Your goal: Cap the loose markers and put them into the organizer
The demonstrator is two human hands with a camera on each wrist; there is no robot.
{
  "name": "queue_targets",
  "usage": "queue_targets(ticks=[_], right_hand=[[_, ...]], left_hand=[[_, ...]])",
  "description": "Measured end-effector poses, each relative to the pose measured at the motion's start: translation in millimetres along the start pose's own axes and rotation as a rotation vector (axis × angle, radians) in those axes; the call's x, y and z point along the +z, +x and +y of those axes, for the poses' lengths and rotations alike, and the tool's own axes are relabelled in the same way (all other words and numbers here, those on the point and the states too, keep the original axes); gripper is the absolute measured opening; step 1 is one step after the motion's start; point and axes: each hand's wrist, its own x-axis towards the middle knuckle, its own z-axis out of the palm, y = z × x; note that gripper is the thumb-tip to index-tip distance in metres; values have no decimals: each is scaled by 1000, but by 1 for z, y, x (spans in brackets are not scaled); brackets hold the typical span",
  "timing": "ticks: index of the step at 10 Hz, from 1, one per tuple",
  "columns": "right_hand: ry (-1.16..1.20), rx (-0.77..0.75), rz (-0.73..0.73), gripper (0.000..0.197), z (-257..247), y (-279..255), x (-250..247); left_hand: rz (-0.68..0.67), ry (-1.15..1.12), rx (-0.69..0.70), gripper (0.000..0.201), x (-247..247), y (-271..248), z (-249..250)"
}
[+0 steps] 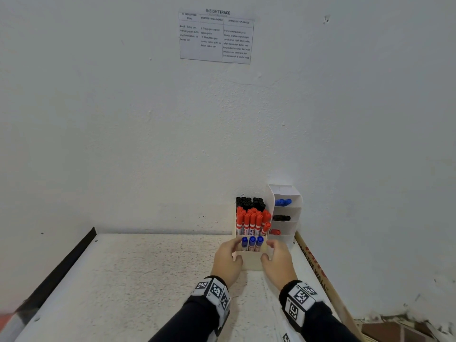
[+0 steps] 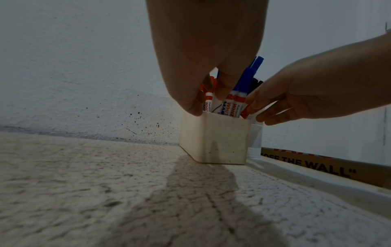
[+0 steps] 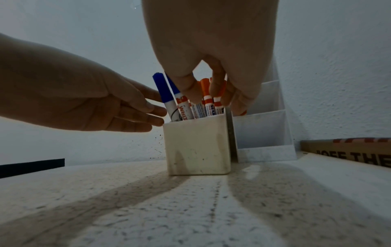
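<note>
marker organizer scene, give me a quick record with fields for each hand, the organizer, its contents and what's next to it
left hand: fingers at the organizer's left rim
right hand: fingers at its right rim
organizer: cream box, upright on the table
contents: blue markers in front, red markers behind, black markers at the back, all capped
neighbour: white tiered holder on the right, with blue, black and red caps

Left grip (image 1: 226,261) and right grip (image 1: 278,261) reach forward (fingers relaxed).
</note>
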Motion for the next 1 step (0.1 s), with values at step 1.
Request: queue_targets(ticks=[1], right_hand=[[6, 102, -13, 37, -2, -10, -3]], left_hand=[[-18, -39, -147, 51, -5, -11, 2]])
